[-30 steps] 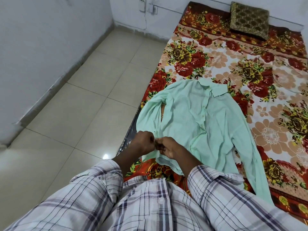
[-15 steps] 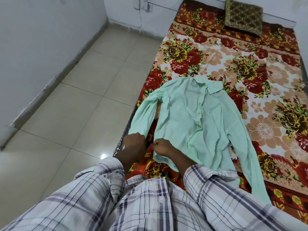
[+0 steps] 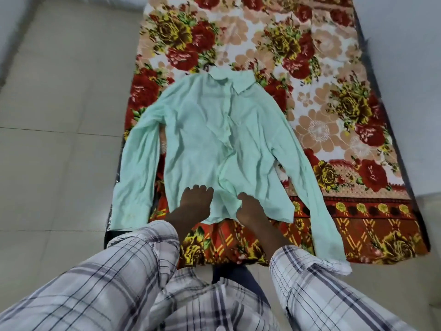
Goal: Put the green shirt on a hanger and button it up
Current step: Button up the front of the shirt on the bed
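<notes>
There's the green shirt (image 3: 202,130) front-up on the floral bedspread (image 3: 334,130), collar at twelve o'clock; left hand (image 3: 194,204) flat at six, pinning the hem; right hand (image 3: 249,206) curled, pinching fabric, probably to straighten it.

You get soft, even, fairly bright light with hardly any shadow, slight motion blur softening the shirt (image 3: 202,139) and bedspread (image 3: 334,130), and wide-angle bending of the floor (image 3: 59,139) lines near the edges.
</notes>
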